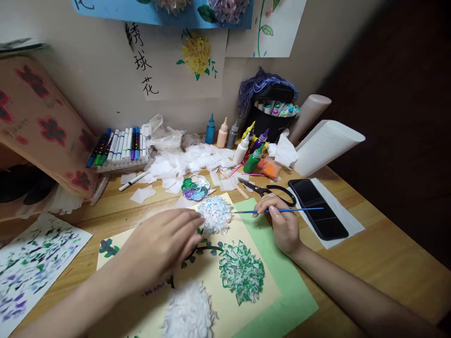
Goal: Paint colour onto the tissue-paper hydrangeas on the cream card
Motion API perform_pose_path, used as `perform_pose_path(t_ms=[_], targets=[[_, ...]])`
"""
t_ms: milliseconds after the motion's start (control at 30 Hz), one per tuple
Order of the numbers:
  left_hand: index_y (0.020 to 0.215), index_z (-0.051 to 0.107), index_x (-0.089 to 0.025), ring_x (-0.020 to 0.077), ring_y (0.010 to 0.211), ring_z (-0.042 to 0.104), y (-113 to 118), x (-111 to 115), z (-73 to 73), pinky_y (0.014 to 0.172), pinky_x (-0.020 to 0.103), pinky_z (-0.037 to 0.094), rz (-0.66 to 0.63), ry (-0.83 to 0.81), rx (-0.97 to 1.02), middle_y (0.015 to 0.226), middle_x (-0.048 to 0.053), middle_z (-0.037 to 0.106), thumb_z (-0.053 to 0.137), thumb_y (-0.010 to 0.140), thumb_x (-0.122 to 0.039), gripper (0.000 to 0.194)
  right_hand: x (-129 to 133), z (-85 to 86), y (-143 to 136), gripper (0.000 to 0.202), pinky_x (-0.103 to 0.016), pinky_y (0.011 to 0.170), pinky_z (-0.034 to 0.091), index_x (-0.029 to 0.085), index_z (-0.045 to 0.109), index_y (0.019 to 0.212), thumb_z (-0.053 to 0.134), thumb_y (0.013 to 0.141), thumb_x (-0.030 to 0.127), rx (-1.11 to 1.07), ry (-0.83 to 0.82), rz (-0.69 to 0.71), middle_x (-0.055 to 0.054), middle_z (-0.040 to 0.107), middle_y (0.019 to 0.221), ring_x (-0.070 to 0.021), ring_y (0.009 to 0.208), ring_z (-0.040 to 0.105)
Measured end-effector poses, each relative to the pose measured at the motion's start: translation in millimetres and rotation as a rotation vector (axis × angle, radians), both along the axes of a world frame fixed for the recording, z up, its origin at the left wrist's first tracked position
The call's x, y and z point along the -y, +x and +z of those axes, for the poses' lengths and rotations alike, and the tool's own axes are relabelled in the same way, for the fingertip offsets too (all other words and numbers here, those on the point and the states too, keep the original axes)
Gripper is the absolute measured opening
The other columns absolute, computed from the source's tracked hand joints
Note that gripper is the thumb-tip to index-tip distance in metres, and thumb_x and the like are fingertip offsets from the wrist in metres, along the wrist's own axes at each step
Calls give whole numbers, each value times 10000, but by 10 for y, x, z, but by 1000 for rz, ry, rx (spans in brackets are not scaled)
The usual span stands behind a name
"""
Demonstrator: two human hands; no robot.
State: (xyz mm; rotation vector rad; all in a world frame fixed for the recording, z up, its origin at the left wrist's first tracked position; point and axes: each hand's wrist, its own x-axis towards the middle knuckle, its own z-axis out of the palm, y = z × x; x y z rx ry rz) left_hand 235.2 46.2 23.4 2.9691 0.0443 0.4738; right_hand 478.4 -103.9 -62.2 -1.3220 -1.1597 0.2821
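A: What is the right hand doing?
B: Gripping a blue paintbrush, its tip lying at the right edge of the blue-tinted flower.
A: And the left hand?
B: Curving its fingers by that flower's left edge; whether it is pinching petals, I cannot tell.
A: Where is the flower sitting?
B: Near the top of the cream paper, beyond the green-edged flower, a palette lying near it on the desk.
A: Step?
B: Colouring petals, I'm judging. A next stroke would be calling for a light touch, left fingers clear of the bristles.
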Motion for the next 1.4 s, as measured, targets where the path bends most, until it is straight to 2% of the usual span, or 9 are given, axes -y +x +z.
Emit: perform_pose_path(t_ms=[67, 200, 367, 500, 733, 967, 1167, 1300, 1400], targets=[[1025, 680, -157, 192, 876, 683, 26, -123, -88, 751, 313, 548, 75, -60, -102, 951, 86, 737, 316, 1020, -279, 384, 7, -1, -1, 265, -350, 729, 387, 230, 595, 792, 388, 957, 230, -16, 19, 23, -13, 584, 703, -190, 744, 531], [926, 695, -187, 171, 751, 673, 40, -235, -175, 679, 282, 512, 117, -127, -254, 807, 55, 718, 307, 1022, -309, 417, 12, -12, 9, 261, -349, 722, 385, 231, 593, 790, 390, 954, 227, -91, 2, 77, -12, 568, 725, -188, 734, 522], [805, 671, -185, 156, 632, 642, 31, -217, -210, 594, 274, 451, 129, -134, -322, 708, 40, 678, 294, 1023, -320, 456, 8, -5, 23, 259, -346, 738, 388, 230, 596, 800, 395, 962, 247, -70, -65, 124, -16, 584, 728, -193, 768, 531], [718, 624, -171, 170, 596, 631, 42, -173, -239, 552, 303, 397, 133, -95, -376, 678, 48, 652, 267, 1020, -306, 487, 11, -1, 15, 252, -337, 745, 388, 235, 599, 813, 395, 960, 237, -124, -30, 117, -11, 590, 742, -190, 782, 543], [688, 613, -170, 164, 562, 611, 48, -158, -230, 524, 313, 374, 120, -77, -370, 652, 50, 642, 276, 1011, -279, 479, 10, 4, 2, 257, -338, 734, 398, 231, 609, 794, 411, 957, 247, -100, -72, 115, -15, 598, 726, -189, 746, 544], [773, 671, -168, 161, 599, 640, 34, -178, -245, 580, 285, 442, 148, -164, -300, 659, 64, 674, 301, 1011, -306, 461, 9, 5, 9, 254, -330, 725, 408, 230, 623, 781, 429, 944, 246, -164, -84, 108, -12, 610, 713, -178, 721, 555], [794, 690, -148, 198, 638, 678, 31, -185, -266, 567, 320, 447, 117, -80, -367, 751, 96, 717, 240, 1026, -317, 534, -3, 5, 23, 235, -321, 686, 432, 217, 617, 755, 461, 925, 264, -261, -125, 100, -10, 592, 720, -164, 680, 563], [798, 696, -150, 189, 634, 681, 30, -186, -270, 559, 305, 444, 114, -64, -354, 712, 87, 711, 247, 1024, -316, 529, -28, 19, 48, 231, -309, 645, 435, 212, 605, 724, 465, 901, 258, -372, -71, 76, -8, 573, 698, -158, 658, 554], [798, 698, -156, 177, 626, 674, 34, -187, -271, 552, 289, 441, 117, -68, -332, 675, 76, 697, 271, 1016, -302, 501, -46, 9, 65, 230, -320, 645, 444, 207, 595, 711, 481, 896, 282, -376, -143, 69, -12, 575, 701, -165, 656, 568]])
